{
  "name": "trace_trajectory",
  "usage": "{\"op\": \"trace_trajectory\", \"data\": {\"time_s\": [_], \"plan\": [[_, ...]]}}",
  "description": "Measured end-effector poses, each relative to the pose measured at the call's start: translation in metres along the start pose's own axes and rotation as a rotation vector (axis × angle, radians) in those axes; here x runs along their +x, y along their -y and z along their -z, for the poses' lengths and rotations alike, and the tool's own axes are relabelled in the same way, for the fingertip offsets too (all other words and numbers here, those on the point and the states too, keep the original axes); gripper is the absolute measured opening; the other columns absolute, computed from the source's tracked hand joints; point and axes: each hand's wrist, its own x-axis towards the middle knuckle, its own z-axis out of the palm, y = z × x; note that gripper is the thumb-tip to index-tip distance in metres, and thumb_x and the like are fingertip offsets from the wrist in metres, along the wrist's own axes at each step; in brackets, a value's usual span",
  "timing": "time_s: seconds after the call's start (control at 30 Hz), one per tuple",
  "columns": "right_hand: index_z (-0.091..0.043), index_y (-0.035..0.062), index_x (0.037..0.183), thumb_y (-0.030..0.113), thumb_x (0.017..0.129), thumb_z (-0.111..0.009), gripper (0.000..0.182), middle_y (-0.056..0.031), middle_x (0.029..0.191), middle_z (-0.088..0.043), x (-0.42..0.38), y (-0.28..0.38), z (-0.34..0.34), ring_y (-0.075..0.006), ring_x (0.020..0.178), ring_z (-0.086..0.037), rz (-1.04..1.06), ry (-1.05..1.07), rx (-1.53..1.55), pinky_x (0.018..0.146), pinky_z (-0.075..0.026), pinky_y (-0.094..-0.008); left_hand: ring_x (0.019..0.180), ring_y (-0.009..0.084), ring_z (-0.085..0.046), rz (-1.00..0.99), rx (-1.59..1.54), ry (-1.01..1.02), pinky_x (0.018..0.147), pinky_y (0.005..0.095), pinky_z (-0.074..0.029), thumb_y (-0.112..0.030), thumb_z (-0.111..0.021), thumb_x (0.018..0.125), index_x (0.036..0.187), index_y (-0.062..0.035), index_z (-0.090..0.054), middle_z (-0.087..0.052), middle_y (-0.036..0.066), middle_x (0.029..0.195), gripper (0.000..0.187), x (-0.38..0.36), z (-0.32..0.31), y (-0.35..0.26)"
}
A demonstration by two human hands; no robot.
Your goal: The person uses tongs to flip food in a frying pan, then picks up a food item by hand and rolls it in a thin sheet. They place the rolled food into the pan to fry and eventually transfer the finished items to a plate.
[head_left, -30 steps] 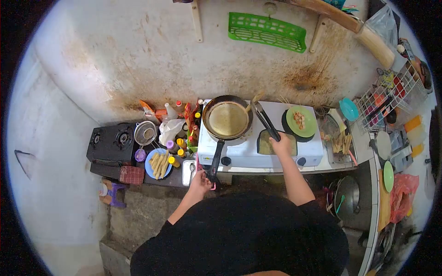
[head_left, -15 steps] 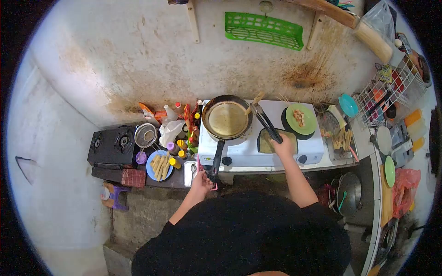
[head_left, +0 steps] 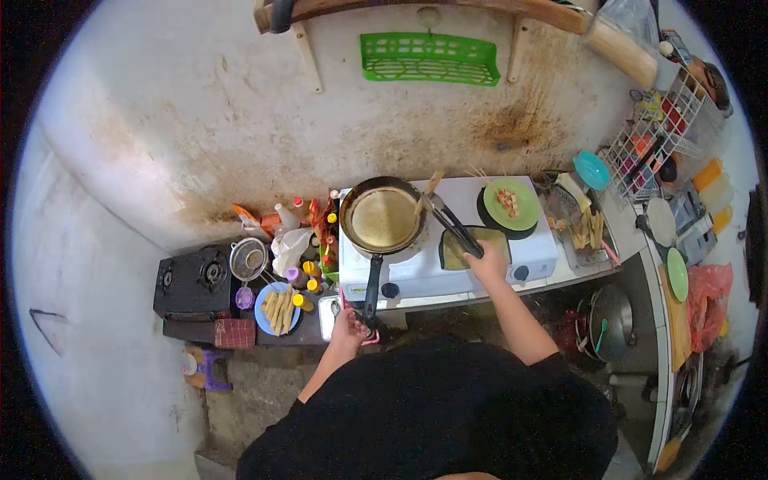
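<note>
A frying pan [head_left: 384, 220] with clear oil in it sits on the left of the white stove [head_left: 512, 260], its black handle pointing toward me. My left hand [head_left: 347, 330] has its fingers curled at the end of that handle, beside a pink edge. In my right hand [head_left: 488, 260] are dark-handled tongs [head_left: 456, 224], slanting up to the pan's right rim. At their tips is a pale brown strip of food [head_left: 434, 182], too small to name. Under the right hand lies a dark-edged, yellowish flat piece [head_left: 496, 242]. A green plate [head_left: 524, 210] with chopped pieces rests on the right burner.
A blue plate [head_left: 264, 320] of pale rolled pieces stands at left, near yellow-capped bottles [head_left: 302, 302], a sieve [head_left: 249, 256] and a black stove [head_left: 188, 280]. To the right are a metal tray [head_left: 588, 256] holding brown strips, a turquoise bowl [head_left: 592, 170] and a wire rack [head_left: 644, 152].
The whole view has shifted slightly, so the wall and shelf show lower. Both hands, the tongs and the pan keep nearly the same places relative to the stove.
</note>
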Motion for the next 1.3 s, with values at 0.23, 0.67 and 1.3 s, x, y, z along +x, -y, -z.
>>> {"op": "trace_trajectory", "data": {"time_s": [0.23, 0.67, 1.3], "plan": [[-0.060, 0.0048, 0.093, 0.029, 0.063, -0.069, 0.039, -0.0093, 0.079, -0.061, 0.007, -0.027, -0.006, -0.0182, 0.068, -0.057, -0.074, 0.100, 0.379, 0.061, -0.042, -0.0298, 0.049, 0.0064, -0.037, -0.293, 0.139, 0.059, 0.043, 0.0203, -0.030, -0.020, -0.051, 0.078, 0.074, -0.0137, -0.049, -0.044, -0.005, 0.062, 0.008, 0.005, -0.010, 0.002], [-0.053, -0.0073, 0.098, 0.009, 0.068, -0.067, 0.036, -0.0085, 0.085, -0.060, -0.025, -0.094, 0.087, -0.0117, 0.074, -0.055, -0.212, -0.108, 0.858, 0.066, -0.041, -0.0209, 0.074, 0.0083, -0.042, -0.881, 0.588, 0.347, 0.068, 0.0209, -0.034, -0.006, -0.053, 0.078, 0.092, -0.0065, -0.045, -0.045, 0.000, 0.080, 0.016, -0.022, -0.065, 0.042], [-0.053, 0.0058, 0.107, 0.030, 0.065, -0.066, 0.050, -0.0173, 0.092, -0.059, -0.062, -0.269, 0.209, -0.0331, 0.085, -0.056, -0.463, -0.548, -0.366, 0.073, -0.044, -0.0382, 0.072, 0.0053, -0.042, -0.520, 0.842, 0.774, 0.066, 0.0188, -0.034, -0.010, -0.057, 0.079, 0.087, -0.0064, -0.048, -0.045, -0.003, 0.078, 0.012, -0.014, -0.113, 0.166]]}}
